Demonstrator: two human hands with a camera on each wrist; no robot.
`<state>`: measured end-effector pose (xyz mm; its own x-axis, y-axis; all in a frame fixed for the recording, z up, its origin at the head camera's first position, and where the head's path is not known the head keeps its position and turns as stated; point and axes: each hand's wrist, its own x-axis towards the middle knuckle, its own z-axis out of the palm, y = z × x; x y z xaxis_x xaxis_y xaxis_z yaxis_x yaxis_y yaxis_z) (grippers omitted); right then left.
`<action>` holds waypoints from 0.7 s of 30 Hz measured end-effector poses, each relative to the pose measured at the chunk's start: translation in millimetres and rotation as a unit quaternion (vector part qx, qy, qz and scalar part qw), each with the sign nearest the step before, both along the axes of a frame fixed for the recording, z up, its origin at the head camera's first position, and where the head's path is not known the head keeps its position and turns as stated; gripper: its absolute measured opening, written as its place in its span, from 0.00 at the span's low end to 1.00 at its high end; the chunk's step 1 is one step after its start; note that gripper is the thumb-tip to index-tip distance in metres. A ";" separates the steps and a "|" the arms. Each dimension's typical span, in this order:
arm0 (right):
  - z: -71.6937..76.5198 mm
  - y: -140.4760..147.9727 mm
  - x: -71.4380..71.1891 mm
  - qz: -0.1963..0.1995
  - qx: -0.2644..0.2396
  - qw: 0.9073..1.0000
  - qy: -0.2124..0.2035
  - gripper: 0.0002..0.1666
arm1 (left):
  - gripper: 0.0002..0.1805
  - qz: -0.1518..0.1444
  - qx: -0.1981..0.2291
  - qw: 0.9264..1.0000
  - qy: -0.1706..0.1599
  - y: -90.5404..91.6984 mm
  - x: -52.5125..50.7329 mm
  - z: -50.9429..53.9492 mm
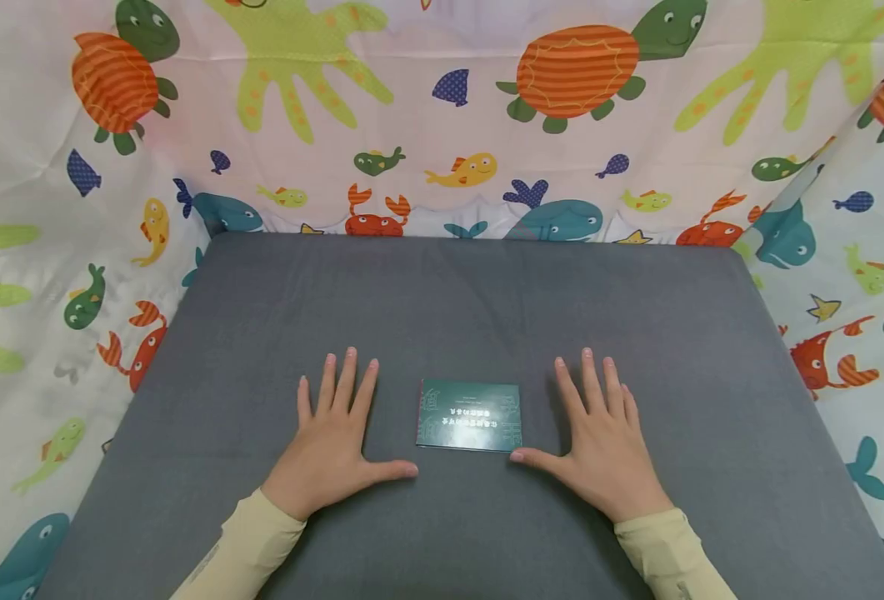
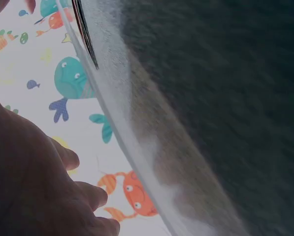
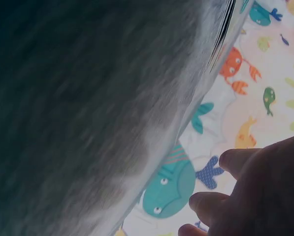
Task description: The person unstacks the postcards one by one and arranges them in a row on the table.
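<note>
A flat, dark-green rectangular booklet (image 1: 469,416) with pale lettering, upside down in the head view, lies on the grey cloth surface between the two hands. To its left is my left hand (image 1: 329,454), palm down, fingers straight and spread, thumb pointing toward the booklet but apart from it. My right hand (image 1: 602,442) lies to the right in much the same way. Its thumb tip is at the booklet's near right corner; whether it touches I cannot tell. Both wrist views catch a thin striped edge of the booklet (image 2: 85,34). Neither hand holds anything.
A grey cloth-covered table (image 1: 479,308) spreads under the hands. White curtain fabric (image 1: 299,167) printed with turtles, crabs, whales and fish hangs behind it and along both sides. Pale yellow sleeves (image 1: 250,542) cover the forearms.
</note>
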<state>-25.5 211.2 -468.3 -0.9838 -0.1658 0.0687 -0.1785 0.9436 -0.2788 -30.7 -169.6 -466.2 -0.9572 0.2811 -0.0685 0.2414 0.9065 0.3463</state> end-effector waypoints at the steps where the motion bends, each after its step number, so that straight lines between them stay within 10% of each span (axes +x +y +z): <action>1: -0.6 -1.8 -1.0 0.005 0.000 1.000 0.001 0.83 | 0.81 -0.003 0.001 1.000 -0.001 2.2 -1.4 0.5; 21: -0.4 -42.5 -18.7 0.110 -0.004 0.994 -0.009 0.73 | 0.80 -0.141 -0.004 0.990 -0.008 53.0 -23.9 6.2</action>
